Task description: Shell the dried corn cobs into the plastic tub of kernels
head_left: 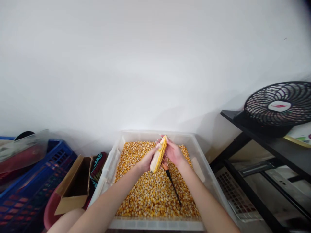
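Observation:
Between my hands, tilted above a bin of loose kernels, is a corn cob (160, 155). Yellow kernels still line its right side, while its left side is bare and whitish. My left hand (148, 159) grips the cob from the left, fingers partly hidden behind it. On the other side my right hand (173, 151) has its fingers closed against the upper part of the cob. Just below that hand, a screwdriver (172, 181) with an orange-and-black handle slants down over the corn kernels (153, 197); whether a finger touches its handle I cannot tell.
The kernels fill a translucent plastic bin (111, 168) against a white wall. To its left stand an open cardboard box (73, 181), a red tub (52, 204) and a blue crate (48, 168). A black fan (279, 105) sits on a dark shelf (267, 139) at right.

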Demonstrator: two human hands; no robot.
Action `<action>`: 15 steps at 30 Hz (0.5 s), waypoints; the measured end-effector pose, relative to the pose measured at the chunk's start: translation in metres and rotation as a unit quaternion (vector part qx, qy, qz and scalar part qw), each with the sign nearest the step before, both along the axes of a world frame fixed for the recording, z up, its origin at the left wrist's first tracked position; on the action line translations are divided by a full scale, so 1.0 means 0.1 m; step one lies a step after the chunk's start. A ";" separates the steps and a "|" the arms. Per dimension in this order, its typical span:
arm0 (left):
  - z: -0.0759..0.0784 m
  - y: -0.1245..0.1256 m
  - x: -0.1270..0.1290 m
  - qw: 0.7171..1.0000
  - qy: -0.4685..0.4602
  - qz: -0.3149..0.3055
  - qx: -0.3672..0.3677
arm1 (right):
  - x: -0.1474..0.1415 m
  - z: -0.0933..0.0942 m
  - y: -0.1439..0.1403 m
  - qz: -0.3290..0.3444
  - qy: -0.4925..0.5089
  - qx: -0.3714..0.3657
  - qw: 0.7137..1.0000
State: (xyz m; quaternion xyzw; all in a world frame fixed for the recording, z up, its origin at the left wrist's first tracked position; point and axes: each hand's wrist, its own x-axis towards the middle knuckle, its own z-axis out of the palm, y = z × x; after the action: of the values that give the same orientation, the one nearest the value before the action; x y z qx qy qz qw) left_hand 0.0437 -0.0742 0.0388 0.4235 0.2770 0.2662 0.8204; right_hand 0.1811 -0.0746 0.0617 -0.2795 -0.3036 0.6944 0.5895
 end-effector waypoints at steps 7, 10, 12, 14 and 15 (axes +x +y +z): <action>0.05 0.02 0.06 0.998 0.045 -0.012 -0.039 | 0.01 0.02 -0.01 0.002 -0.077 0.029 0.997; 0.04 0.01 0.09 0.997 0.072 0.015 -0.010 | 0.01 0.00 0.00 -0.009 -0.077 0.030 0.997; 0.02 0.00 0.09 0.996 0.082 0.031 0.007 | -0.01 -0.02 0.01 -0.022 -0.074 0.037 0.996; 0.00 0.00 0.09 0.994 0.096 0.052 0.026 | -0.04 -0.04 0.01 -0.041 -0.079 0.051 0.995; 0.00 -0.01 0.09 0.992 0.105 0.065 0.039 | -0.06 -0.05 0.00 -0.054 -0.085 0.055 0.993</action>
State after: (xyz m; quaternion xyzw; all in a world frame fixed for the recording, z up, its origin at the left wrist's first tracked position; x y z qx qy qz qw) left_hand 0.0522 -0.0750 0.0384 0.4616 0.3776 0.2835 0.7510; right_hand 0.1754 -0.0742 0.0571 -0.3205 -0.3750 0.6171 0.6130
